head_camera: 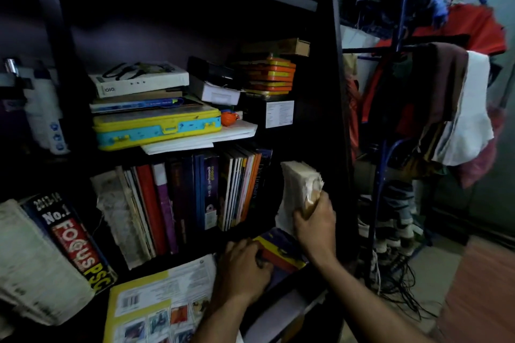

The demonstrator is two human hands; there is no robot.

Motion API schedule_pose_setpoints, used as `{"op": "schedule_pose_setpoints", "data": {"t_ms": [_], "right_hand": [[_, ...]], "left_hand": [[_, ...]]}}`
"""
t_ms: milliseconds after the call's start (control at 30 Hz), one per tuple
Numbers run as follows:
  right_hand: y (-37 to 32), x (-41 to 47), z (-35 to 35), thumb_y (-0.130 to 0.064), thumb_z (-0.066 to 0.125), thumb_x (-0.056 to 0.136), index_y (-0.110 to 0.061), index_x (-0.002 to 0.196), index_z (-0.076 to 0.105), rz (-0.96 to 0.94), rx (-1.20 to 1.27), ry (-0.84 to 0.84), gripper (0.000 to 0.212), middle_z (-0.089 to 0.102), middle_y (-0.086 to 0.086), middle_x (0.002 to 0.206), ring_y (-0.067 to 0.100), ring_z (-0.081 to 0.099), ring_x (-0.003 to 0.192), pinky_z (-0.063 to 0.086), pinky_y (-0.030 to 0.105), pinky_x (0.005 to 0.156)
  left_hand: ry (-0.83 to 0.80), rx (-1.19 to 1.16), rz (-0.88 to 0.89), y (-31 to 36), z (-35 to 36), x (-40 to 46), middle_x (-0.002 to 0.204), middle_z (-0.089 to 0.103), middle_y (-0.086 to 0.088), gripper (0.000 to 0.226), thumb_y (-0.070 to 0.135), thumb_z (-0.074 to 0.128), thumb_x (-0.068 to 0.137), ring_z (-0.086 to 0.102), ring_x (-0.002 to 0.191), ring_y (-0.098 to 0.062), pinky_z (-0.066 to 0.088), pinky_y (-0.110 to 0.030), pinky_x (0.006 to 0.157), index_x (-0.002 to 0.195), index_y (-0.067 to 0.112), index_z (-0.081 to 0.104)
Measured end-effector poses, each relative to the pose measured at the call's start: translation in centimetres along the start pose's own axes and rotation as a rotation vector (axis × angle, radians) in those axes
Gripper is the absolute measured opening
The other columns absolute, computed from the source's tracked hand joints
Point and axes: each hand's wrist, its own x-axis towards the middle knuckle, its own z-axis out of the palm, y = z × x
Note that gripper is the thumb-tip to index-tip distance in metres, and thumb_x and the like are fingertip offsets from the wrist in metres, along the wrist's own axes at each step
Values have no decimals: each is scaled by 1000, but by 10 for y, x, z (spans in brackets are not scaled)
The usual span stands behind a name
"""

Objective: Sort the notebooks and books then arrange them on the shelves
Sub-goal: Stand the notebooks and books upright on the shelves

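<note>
So this looks like it's somewhere in the middle of the job, not near done. The middle shelf (181, 252) already has a decent row of books (195, 198) standing upright, spines out, and there's a gap at the right end of that row, next to the cabinet's side wall. The right hand (315, 227) is wrapped around a thick, tattered book with yellowed pages (296, 189), holding it upright in that gap, so my guess is it's being slotted in there. The left hand (242, 273) has its fingers curled on a purple, yellow and red book (281, 252) lying lower down, just below the right hand, probably next in line. Still left, as far as I can tell: a big yellow book (156, 303) lying flat at the bottom, a fat guide leaning at the lower left (72, 239), and the upper shelf (133, 154), which is a jumble of a white box (139, 81), a yellow-and-blue case (156, 128), loose papers (206, 138) and a stack of orange tins (270, 75), none of it sorted. Readable stuff: the leaning guide says "No.1", "FOCUS" and "PSC", with what looks like "2013-14" above. One spine at the right of the row reads "Dictionary". The rest of the spines and the barcode label on the yellow one are too dark or small to read.
</note>
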Motion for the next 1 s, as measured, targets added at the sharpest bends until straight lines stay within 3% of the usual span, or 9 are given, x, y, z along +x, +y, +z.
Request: {"op": "schedule_pose_setpoints", "data": {"t_ms": [100, 233, 433, 567, 667, 733, 867, 933, 1000], "right_hand": [[14, -10, 1, -24, 73, 84, -24, 125, 39, 17, 34, -50, 53, 57, 5, 121, 26, 57, 110, 52, 46, 92], [27, -14, 2, -32, 65, 93, -18, 126, 42, 4, -18, -126, 42, 51, 4, 118, 27, 58, 105, 50, 39, 84], [29, -12, 6, -48, 52, 99, -23, 130, 36, 9, -13, -105, 43, 66, 8, 110, 34, 66, 95, 54, 43, 72], [27, -5, 6, -48, 60, 95, -14, 137, 40, 75, 55, -48, 57, 69, 14, 105, 38, 68, 94, 56, 45, 74], [30, -9, 4, -43, 66, 92, -18, 140, 37, 91, 73, -100, 62, 70, 12, 106, 36, 69, 93, 56, 43, 74], [31, -8, 3, -40, 70, 88, -23, 141, 33, 85, 79, -151, 67, 69, 8, 105, 33, 69, 92, 54, 37, 72], [36, -3, 8, -33, 68, 91, -25, 139, 36, 30, 97, -191, 58, 69, 5, 105, 30, 70, 91, 56, 36, 71], [40, -3, 11, -39, 64, 94, -26, 139, 38, 11, 85, -156, 54, 70, 5, 103, 31, 71, 91, 56, 38, 71], [42, -2, 13, -47, 60, 95, -24, 142, 36, 33, 67, -110, 58, 71, 9, 103, 35, 70, 92, 56, 41, 73]], "left_hand": [[-2, 55, -7, 4, -2, 0, 136, 55, 8, 35, 41, 51, 91, 43, 123, -21, 36, -34, 106, 123, 30, 59], [4, 86, -16, 6, -3, -1, 136, 55, 10, 32, 43, 49, 92, 45, 122, -20, 35, -34, 103, 121, 33, 59], [0, 92, 15, 9, -3, -4, 136, 54, 15, 35, 44, 48, 92, 45, 124, -18, 37, -34, 102, 124, 34, 59], [-280, 126, 14, 16, -25, 7, 143, 50, 3, 36, 31, 48, 99, 47, 128, -23, 41, -34, 104, 133, 26, 57], [-408, 269, 28, 38, -55, 24, 129, 60, -4, 25, 24, 52, 98, 58, 114, -25, 49, -36, 92, 119, 22, 65], [-339, 364, 132, 52, -68, 36, 123, 62, -4, 26, 22, 50, 99, 59, 110, -25, 49, -38, 92, 120, 22, 65], [-21, 878, 584, 49, -64, 79, 120, 66, -5, 29, 24, 48, 99, 56, 116, -26, 33, -46, 110, 118, 18, 68], [-24, 1066, 686, 42, -57, 105, 124, 66, -6, 36, 25, 43, 98, 53, 123, -28, 21, -52, 121, 121, 16, 69], [-5, 1228, 707, 41, -55, 126, 127, 67, -3, 43, 28, 39, 95, 53, 129, -28, 11, -58, 122, 125, 19, 69]]}}
